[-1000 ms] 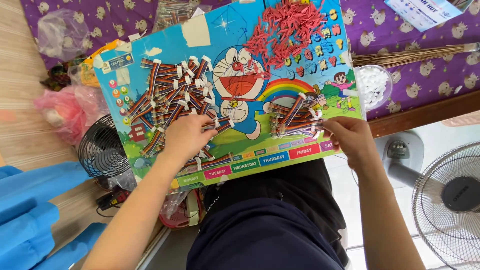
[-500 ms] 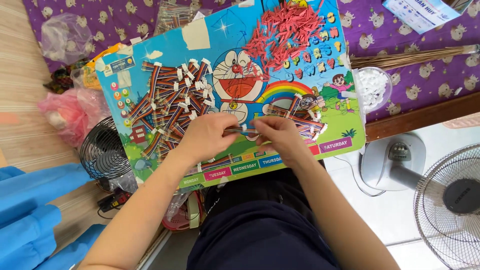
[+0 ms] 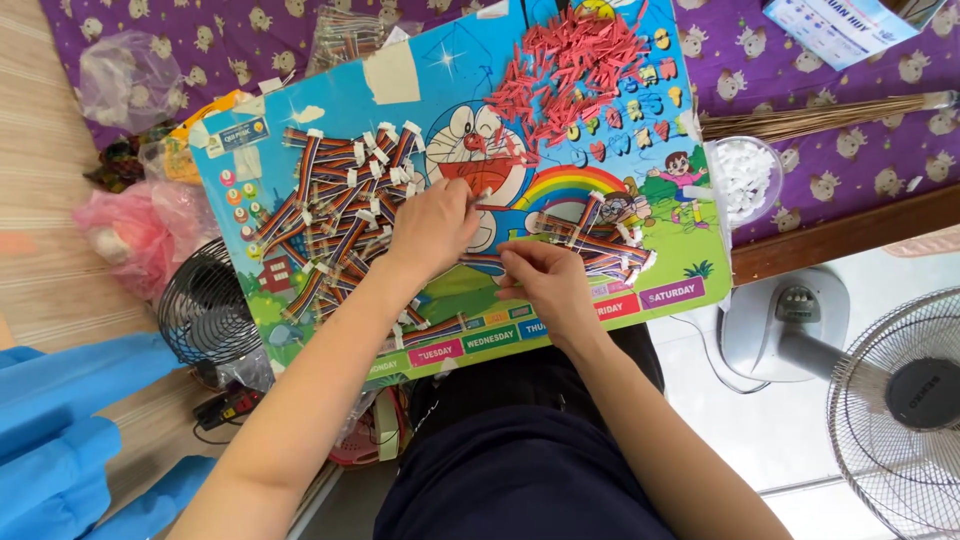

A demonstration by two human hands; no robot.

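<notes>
A colourful cartoon board (image 3: 440, 75) lies tilted across the person's lap in the middle of the frame, serving as a work surface. The left hand (image 3: 432, 228) rests on the board just left of centre, fingers curled down with the fingertips pressed together on one end of a thin rainbow ribbon cable (image 3: 490, 207); whether it truly pinches the cable or only presses it down cannot be told. The right hand (image 3: 545, 285), slightly lower and to the right, has its thumb and fingers pinched around another multicoloured cable end near the board's lower middle. Left of the left hand sprawls a large heap of rainbow cables with white connectors (image 3: 335, 215), and a smaller bundle of the same cables (image 3: 600, 245) lies just right of the right hand. A pile of small red pieces (image 3: 570, 70) covers the board's upper centre. Just off the board's right edge sits a clear bowl of white connectors (image 3: 745, 178) on purple patterned cloth (image 3: 850, 65). A pink plastic bag (image 3: 140, 235) lies at the left, a small black fan (image 3: 205, 305) below it, and a white standing fan (image 3: 895, 395) fills the lower right.
</notes>
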